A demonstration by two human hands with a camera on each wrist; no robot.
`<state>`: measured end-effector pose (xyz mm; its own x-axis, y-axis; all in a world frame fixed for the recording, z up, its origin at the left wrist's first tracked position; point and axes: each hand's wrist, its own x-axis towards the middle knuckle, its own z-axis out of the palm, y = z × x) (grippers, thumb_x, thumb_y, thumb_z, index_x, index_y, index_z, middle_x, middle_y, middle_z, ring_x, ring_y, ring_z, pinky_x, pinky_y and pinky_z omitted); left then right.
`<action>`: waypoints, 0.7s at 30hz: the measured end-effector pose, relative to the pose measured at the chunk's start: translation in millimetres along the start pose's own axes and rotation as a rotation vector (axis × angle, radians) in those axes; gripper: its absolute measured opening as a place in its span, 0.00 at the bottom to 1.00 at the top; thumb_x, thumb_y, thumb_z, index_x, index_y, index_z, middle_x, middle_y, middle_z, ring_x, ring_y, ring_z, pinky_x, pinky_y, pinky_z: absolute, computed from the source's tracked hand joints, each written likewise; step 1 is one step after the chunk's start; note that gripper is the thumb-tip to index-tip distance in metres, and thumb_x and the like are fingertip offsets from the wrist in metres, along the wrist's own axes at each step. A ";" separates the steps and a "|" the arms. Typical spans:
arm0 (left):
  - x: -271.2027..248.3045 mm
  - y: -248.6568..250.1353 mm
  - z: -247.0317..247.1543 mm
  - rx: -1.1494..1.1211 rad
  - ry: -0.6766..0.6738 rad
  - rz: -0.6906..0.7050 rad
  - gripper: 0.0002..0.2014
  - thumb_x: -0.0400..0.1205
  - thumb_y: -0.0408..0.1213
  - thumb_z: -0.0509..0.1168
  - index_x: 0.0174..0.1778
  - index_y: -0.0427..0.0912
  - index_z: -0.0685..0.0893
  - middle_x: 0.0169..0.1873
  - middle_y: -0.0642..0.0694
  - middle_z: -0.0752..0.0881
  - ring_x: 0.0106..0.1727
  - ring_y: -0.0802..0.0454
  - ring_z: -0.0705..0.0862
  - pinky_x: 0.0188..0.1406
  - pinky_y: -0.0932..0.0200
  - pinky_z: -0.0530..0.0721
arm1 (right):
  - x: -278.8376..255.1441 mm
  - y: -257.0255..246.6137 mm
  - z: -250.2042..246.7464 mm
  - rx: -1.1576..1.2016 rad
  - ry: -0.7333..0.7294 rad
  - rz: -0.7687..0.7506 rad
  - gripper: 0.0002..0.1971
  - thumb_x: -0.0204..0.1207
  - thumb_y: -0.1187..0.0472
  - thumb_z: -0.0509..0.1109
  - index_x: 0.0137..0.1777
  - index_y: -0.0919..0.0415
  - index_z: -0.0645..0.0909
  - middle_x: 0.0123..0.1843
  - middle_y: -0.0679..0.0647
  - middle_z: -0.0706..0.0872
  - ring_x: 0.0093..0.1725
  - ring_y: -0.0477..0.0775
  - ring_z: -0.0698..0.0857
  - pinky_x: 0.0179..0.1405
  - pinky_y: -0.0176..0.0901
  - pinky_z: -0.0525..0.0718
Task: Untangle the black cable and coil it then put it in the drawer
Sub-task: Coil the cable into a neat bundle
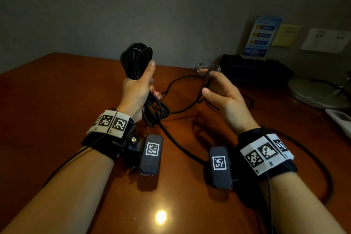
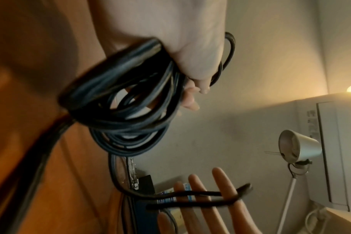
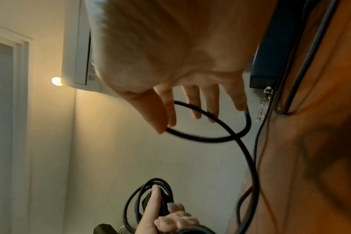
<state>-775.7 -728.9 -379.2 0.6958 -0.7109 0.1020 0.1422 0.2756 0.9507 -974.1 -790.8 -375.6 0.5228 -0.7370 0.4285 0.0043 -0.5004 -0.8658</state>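
The black cable (image 1: 137, 59) was gathered into a bundle of loops and held upright above the wooden desk (image 1: 57, 100); its upper loops rose above the fist and its lower loops (image 2: 118, 101) hung below it, close over the desktop. The left hand (image 1: 137, 89) gripped the bundle at its middle, fingers curled round the strands and the thumb lying up along them; from the lower loops a loose length ran out across the desk, curving toward the back and up to the right hand (image 1: 224, 97). There the free strand (image 3: 210, 137) crossed the right hand's fingers (image 3: 190, 102), which were spread and nearly straight, with the thumb near the strand; whether the thumb pressed it could not be told.

Both hands were raised over the middle of the desk, well apart from each other; bare desktop lay to the left as far as the far left edge, and in front near the forearms. Toward the back right stood a dark box (image 1: 256, 70) against the wall, with a blue card (image 1: 260, 36) upright behind it; a round lamp base (image 1: 313, 91) sat near the right edge, and a wall socket plate (image 1: 326, 41) was above it; what the box held could not be seen.
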 end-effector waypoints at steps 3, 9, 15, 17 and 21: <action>-3.3 0.6 0.3 0.034 -0.068 0.019 0.21 0.78 0.54 0.71 0.31 0.40 0.77 0.16 0.49 0.74 0.18 0.51 0.77 0.26 0.57 0.82 | -1.4 -1.7 1.5 -0.088 0.021 -0.024 0.17 0.76 0.54 0.69 0.66 0.46 0.82 0.64 0.46 0.85 0.66 0.44 0.82 0.71 0.51 0.77; -16.9 0.6 9.8 0.066 -0.275 0.088 0.16 0.82 0.44 0.68 0.31 0.41 0.80 0.20 0.47 0.76 0.21 0.51 0.77 0.29 0.56 0.82 | -5.6 -17.1 12.1 0.096 -0.037 -0.092 0.13 0.86 0.71 0.58 0.61 0.56 0.79 0.49 0.56 0.85 0.53 0.66 0.89 0.53 0.49 0.88; -29.8 -3.4 17.5 0.123 -0.507 0.186 0.06 0.84 0.35 0.65 0.42 0.45 0.85 0.29 0.56 0.86 0.35 0.61 0.85 0.37 0.66 0.82 | -4.2 -15.5 26.2 0.060 -0.017 -0.126 0.18 0.85 0.72 0.57 0.72 0.59 0.73 0.69 0.53 0.80 0.71 0.49 0.78 0.72 0.47 0.77; -32.5 -3.5 17.9 0.106 -0.513 0.174 0.02 0.80 0.40 0.68 0.44 0.47 0.85 0.31 0.61 0.88 0.39 0.66 0.85 0.40 0.70 0.82 | -4.0 -16.8 26.6 0.094 -0.031 -0.113 0.20 0.84 0.74 0.57 0.74 0.62 0.72 0.73 0.54 0.77 0.72 0.41 0.76 0.68 0.33 0.76; -33.7 -8.2 18.0 0.057 -0.526 0.048 0.20 0.67 0.58 0.69 0.50 0.51 0.86 0.46 0.58 0.91 0.54 0.64 0.87 0.59 0.60 0.82 | -4.7 -19.8 34.4 0.146 -0.079 -0.093 0.17 0.83 0.71 0.58 0.68 0.54 0.72 0.70 0.51 0.78 0.66 0.38 0.80 0.65 0.37 0.79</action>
<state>-813.0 -718.8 -385.2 0.2511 -0.9309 0.2654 0.0697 0.2908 0.9542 -947.3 -761.9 -369.4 0.5793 -0.6497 0.4923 0.1768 -0.4893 -0.8540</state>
